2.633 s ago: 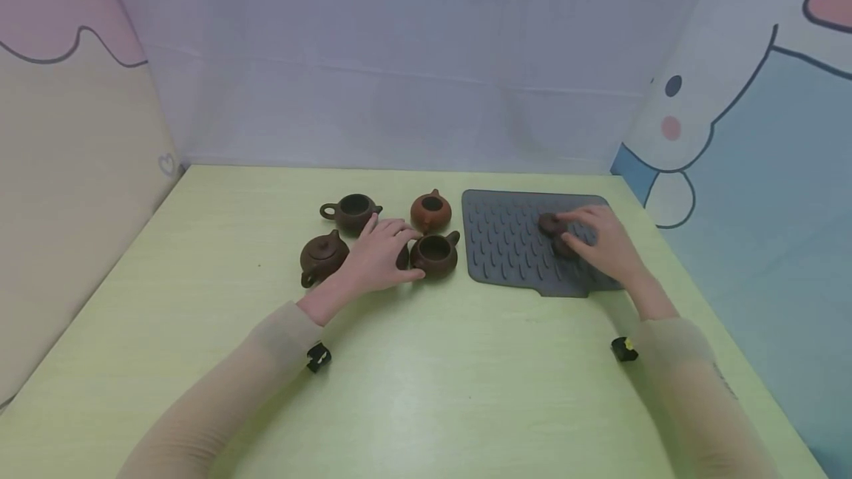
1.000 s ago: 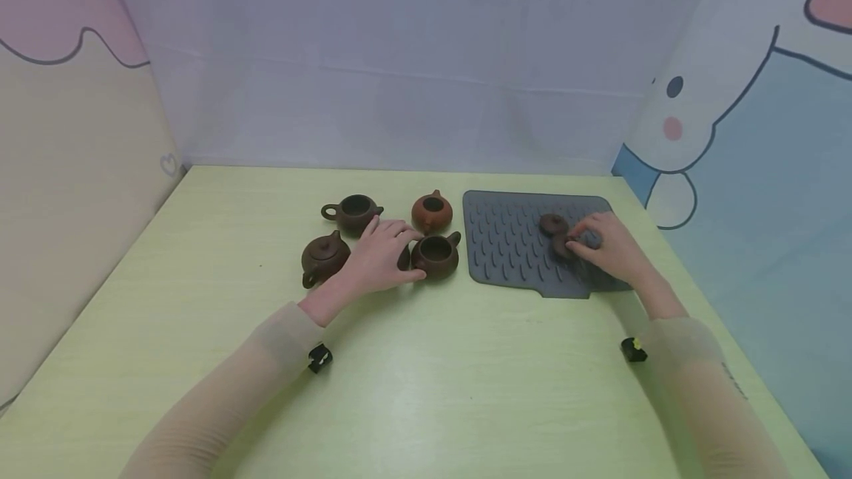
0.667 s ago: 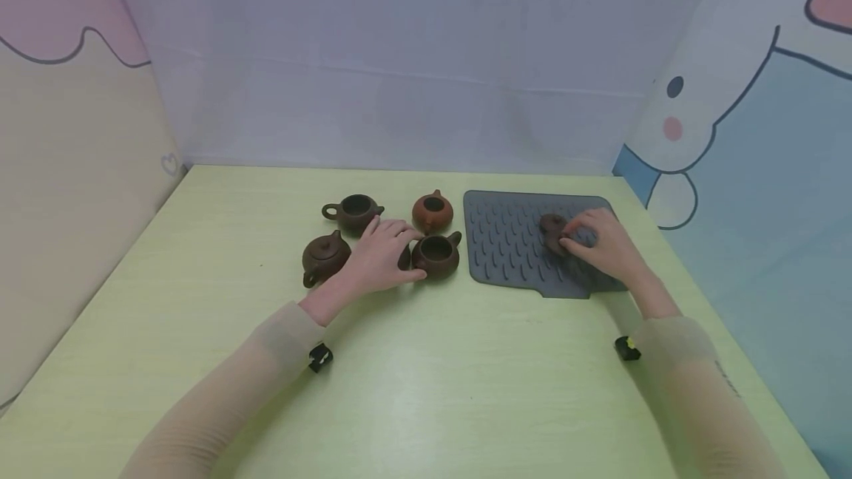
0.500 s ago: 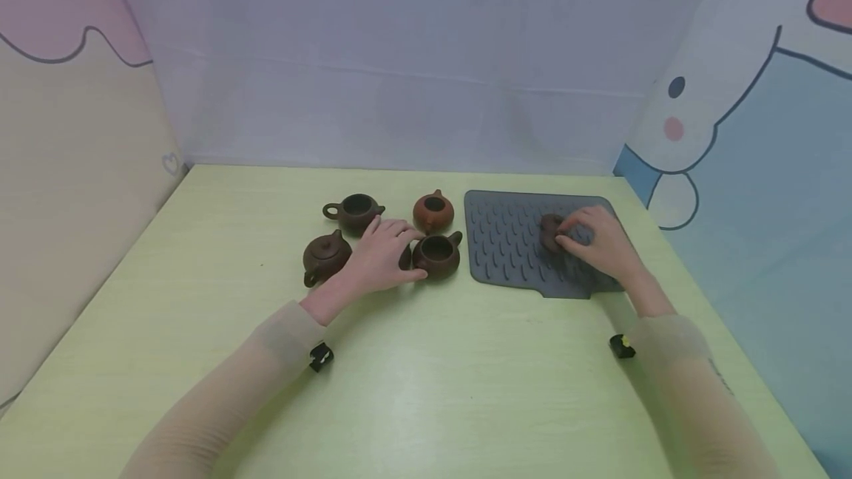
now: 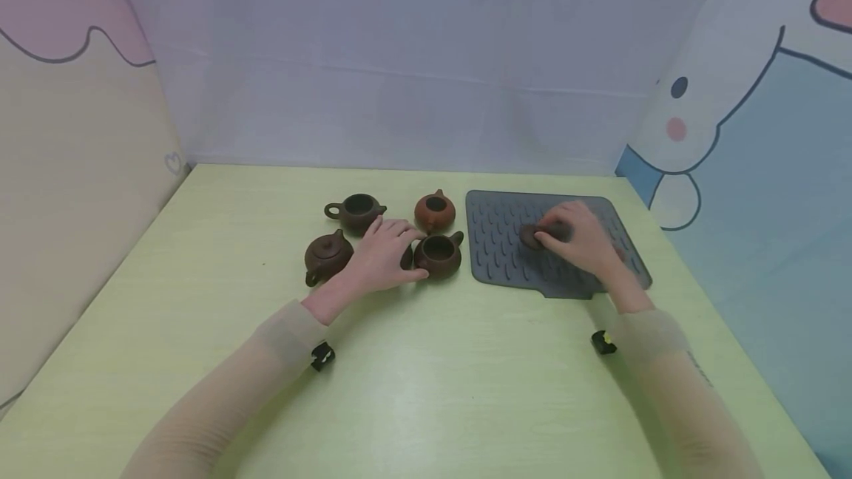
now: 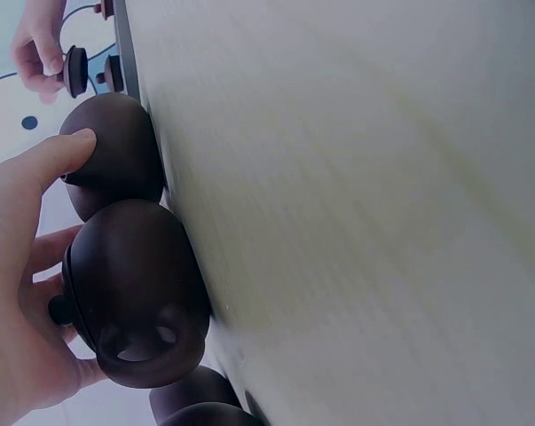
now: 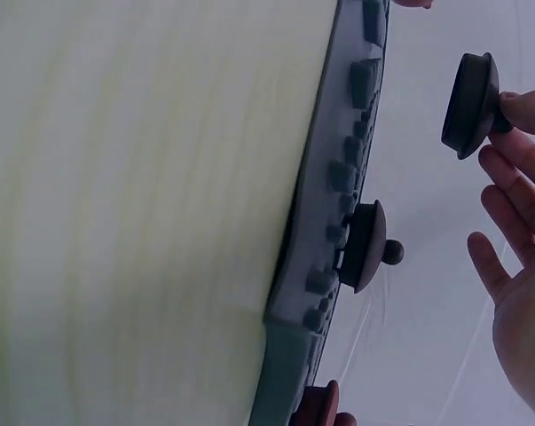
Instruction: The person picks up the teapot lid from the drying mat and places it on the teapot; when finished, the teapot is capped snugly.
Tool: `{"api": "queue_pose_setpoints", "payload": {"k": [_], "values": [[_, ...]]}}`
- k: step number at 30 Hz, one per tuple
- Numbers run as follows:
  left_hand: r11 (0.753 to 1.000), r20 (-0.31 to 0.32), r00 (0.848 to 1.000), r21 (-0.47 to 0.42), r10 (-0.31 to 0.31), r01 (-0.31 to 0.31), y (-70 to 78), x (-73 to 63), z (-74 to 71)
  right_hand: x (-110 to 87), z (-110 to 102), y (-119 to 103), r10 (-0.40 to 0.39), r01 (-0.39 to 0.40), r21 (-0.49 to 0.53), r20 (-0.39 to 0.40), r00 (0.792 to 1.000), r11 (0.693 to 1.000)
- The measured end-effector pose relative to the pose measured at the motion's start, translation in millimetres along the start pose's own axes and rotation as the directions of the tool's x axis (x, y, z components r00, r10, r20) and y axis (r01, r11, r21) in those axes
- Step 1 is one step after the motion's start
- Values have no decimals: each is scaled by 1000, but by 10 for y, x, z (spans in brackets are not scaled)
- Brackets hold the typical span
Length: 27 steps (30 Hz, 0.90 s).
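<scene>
Between thumb and fingers, my right hand (image 5: 580, 236) pinches a dark brown teapot lid (image 7: 469, 106) by its knob, tilted and raised above the grey mat (image 5: 495, 242). Another dark lid (image 7: 365, 248) lies on the mat below, with a reddish lid (image 7: 313, 406) nearby. My left hand (image 5: 376, 256) holds a lidless brown teapot (image 5: 439, 257), its thumb on the near side and forefinger across at the far side. Mostly hidden under that hand in the head view, a lidded teapot (image 6: 138, 275) stands right beside the lidless one.
A lidded brown teapot (image 5: 328, 256) stands left of my left hand, and a lidless dark teapot (image 5: 358, 211) behind it. A lidless reddish teapot (image 5: 435, 211) is at the back, near the mat. The pale tabletop (image 5: 426, 375) extends toward me.
My right hand has taken a lid up off the mat and carried it left, toward the teapots. My left hand stays at the lidless teapot.
</scene>
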State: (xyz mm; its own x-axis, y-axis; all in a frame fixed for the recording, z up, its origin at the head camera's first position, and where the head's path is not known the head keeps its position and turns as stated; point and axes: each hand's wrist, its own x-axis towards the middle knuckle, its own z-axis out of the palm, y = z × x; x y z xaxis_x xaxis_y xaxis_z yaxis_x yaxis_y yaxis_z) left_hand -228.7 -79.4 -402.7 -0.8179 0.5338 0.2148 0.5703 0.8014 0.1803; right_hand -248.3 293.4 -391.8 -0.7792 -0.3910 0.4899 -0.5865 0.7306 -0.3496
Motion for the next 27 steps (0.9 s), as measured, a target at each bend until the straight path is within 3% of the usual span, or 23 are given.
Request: {"api": "queue_pose_setpoints", "payload": {"k": [4,12,27], "values": [[1000,0,1000,-1,0,0,-3,1,2,53,80,-57,-9,9,-8,0,1000,1000],[1000,-17,1000,-14,12,-13,-15,-5,10,176,209,-179,-114,116,56,-45,992,992],[1000,-1,1000,-13,1,-1,11,-6,-9,365,415,-433,-162,173,160,-84,983,972]]}}
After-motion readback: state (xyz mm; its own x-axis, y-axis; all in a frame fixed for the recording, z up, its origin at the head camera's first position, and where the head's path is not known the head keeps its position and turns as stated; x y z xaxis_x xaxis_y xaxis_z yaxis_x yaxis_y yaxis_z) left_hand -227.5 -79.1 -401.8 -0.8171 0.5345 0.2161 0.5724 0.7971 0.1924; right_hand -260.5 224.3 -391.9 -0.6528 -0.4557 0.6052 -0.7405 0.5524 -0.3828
